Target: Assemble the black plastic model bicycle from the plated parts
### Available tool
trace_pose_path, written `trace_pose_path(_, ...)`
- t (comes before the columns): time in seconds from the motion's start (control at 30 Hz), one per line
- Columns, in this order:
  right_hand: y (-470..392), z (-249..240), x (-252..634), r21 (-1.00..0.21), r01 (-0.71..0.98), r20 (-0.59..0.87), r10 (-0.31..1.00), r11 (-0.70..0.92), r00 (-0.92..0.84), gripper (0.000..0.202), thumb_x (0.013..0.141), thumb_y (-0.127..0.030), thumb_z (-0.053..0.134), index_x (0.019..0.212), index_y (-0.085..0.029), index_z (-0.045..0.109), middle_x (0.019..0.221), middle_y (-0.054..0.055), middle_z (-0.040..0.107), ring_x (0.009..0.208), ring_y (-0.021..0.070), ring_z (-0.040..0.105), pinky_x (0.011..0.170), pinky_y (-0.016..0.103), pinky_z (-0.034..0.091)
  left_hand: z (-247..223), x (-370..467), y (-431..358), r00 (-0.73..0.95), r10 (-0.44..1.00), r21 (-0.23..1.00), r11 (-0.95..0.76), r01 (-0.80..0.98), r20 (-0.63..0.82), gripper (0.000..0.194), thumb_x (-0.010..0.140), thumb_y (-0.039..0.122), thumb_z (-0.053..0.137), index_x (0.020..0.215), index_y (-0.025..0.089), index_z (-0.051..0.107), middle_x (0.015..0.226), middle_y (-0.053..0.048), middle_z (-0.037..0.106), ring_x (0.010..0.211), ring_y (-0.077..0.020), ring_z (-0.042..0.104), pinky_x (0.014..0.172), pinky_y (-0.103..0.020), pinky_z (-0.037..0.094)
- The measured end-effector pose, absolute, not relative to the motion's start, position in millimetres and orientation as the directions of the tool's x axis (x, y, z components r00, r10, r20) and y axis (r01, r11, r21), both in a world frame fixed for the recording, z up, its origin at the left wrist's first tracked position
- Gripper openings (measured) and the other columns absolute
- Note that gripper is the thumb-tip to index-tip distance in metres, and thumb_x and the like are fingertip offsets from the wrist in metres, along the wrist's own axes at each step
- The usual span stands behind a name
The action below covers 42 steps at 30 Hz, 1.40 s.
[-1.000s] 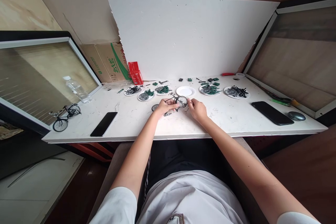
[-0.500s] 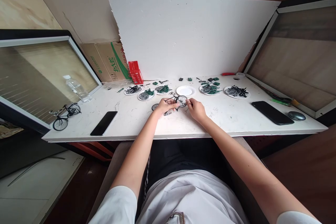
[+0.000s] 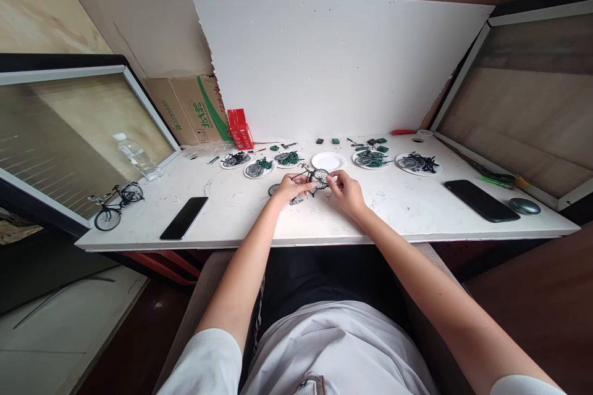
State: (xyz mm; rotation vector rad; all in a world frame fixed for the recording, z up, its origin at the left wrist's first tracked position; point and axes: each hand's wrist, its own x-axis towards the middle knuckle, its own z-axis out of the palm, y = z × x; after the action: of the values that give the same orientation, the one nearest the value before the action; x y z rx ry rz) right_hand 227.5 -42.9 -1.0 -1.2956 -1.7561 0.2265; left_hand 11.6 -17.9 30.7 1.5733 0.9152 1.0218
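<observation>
A small black model bicycle with thin-spoked wheels is held just above the white table, in front of the paper plates. My left hand is closed around its frame, thumb lying across toward the spoked wheel. The fingers of my right hand are pinched at the right edge of that wheel; whether a tiny part is also between them is too small to tell. Beside my left wrist another small wheel shows, partly hidden by the hand.
Paper plates with black and green parts line the back, around one bare plate. A finished-looking model bicycle stands at left near a phone. Another phone and a rounded grey object lie at right.
My right hand has moved slightly left and up, bringing its fingertips against the wheel's edge. My left hand keeps its hold on the model bicycle.
</observation>
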Motion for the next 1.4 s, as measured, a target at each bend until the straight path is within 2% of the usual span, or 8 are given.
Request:
trace_pose_path(0.1, -46, 0, 226, -0.565, 0.675, 0.559, 0.822, 0.474, -0.110, 0.046, 0.104, -0.059, 0.049, 0.117, -0.019, 0.069, 0.072, 0.003, 0.063, 0.061, 0.0169, 0.053, 0.061, 0.026, 0.035, 30, 12, -17, 0.361, 0.918, 0.977, -0.202, 0.075, 0.162, 0.044, 0.065, 0.049, 0.094, 0.083, 0.015, 0.073, 0.083, -0.007, 0.073, 0.061, -0.0113, 0.060, 0.057, -0.026, 0.048)
trace_pose_path(0.23, -47, -1, 226, -0.527, 0.662, 0.609, 0.780, 0.533, -0.144, 0.040, 0.104, -0.051, 0.052, 0.110, -0.019, 0.075, 0.094, 0.009, 0.075, 0.069, 0.0188, 0.061, 0.067, 0.028, 0.043, 27, 11, -15, 0.361, 0.918, 0.971, -0.214, 0.107, 0.163, 0.044, 0.065, 0.050, 0.094, 0.083, 0.015, 0.073, 0.086, -0.008, 0.074, 0.061, -0.0118, 0.061, 0.056, -0.025, 0.048)
trace_pose_path(0.37, -44, -3, 227, -0.513, 0.672, 0.621, 0.771, 0.534, -0.139, 0.034, 0.103, -0.046, 0.056, 0.110, -0.019, 0.076, 0.103, 0.010, 0.077, 0.078, 0.0210, 0.067, 0.071, 0.029, 0.046, 26, 11, -14, 0.367, 0.916, 0.968, -0.221, 0.118, 0.164, 0.044, 0.066, 0.050, 0.093, 0.083, 0.014, 0.074, 0.084, -0.008, 0.073, 0.062, -0.0125, 0.061, 0.056, -0.025, 0.049)
trace_pose_path(0.6, -41, -5, 225, -0.453, 0.808, 0.490, 0.863, 0.376, -0.126, 0.031, 0.107, -0.046, 0.052, 0.106, -0.018, 0.065, 0.078, 0.006, 0.071, 0.062, 0.0198, 0.060, 0.058, 0.026, 0.033, 21, 12, -11, 0.368, 0.917, 0.956, -0.235, 0.174, 0.158, 0.040, 0.065, 0.050, 0.093, 0.077, 0.016, 0.073, 0.070, -0.003, 0.067, 0.059, -0.0121, 0.059, 0.057, -0.025, 0.048)
trace_pose_path(0.77, -40, -8, 222, -0.392, 0.862, 0.478, 0.872, 0.323, -0.109, 0.030, 0.108, -0.045, 0.046, 0.098, -0.020, 0.058, 0.075, 0.005, 0.068, 0.060, 0.0194, 0.057, 0.058, 0.026, 0.026, 15, 13, -6, 0.377, 0.913, 0.959, -0.229, 0.165, 0.153, 0.038, 0.065, 0.047, 0.093, 0.076, 0.017, 0.073, 0.072, -0.003, 0.069, 0.058, -0.0112, 0.059, 0.059, -0.026, 0.049)
trace_pose_path(1.03, -43, -2, 226, -0.426, 0.822, 0.447, 0.878, 0.378, -0.171, 0.055, 0.112, -0.055, 0.029, 0.076, -0.020, 0.051, 0.071, 0.007, 0.063, 0.061, 0.0184, 0.053, 0.058, 0.027, 0.025, 12, 14, -5, 0.389, 0.903, 0.957, -0.254, 0.137, 0.184, 0.038, 0.065, 0.047, 0.094, 0.075, 0.016, 0.073, 0.071, -0.003, 0.069, 0.057, -0.0116, 0.060, 0.057, -0.026, 0.048)
trace_pose_path(1.27, -45, -2, 223, -0.452, 0.809, 0.465, 0.873, 0.375, -0.146, 0.029, 0.104, -0.045, 0.049, 0.093, -0.020, 0.061, 0.071, 0.003, 0.065, 0.061, 0.0173, 0.055, 0.058, 0.026, 0.027, 15, 14, -8, 0.388, 0.904, 0.962, -0.244, 0.122, 0.180, 0.039, 0.064, 0.048, 0.093, 0.075, 0.016, 0.073, 0.071, -0.003, 0.069, 0.056, -0.0109, 0.058, 0.058, -0.026, 0.047)
trace_pose_path(1.4, -42, -4, 223, -0.408, 0.831, 0.461, 0.871, 0.378, -0.170, 0.041, 0.107, -0.045, 0.042, 0.078, -0.020, 0.056, 0.071, 0.006, 0.065, 0.062, 0.0175, 0.054, 0.058, 0.027, 0.024, 15, 14, -7, 0.394, 0.901, 0.960, -0.248, 0.129, 0.180, 0.038, 0.064, 0.046, 0.093, 0.075, 0.016, 0.073, 0.075, -0.004, 0.071, 0.058, -0.0114, 0.060, 0.058, -0.026, 0.048)
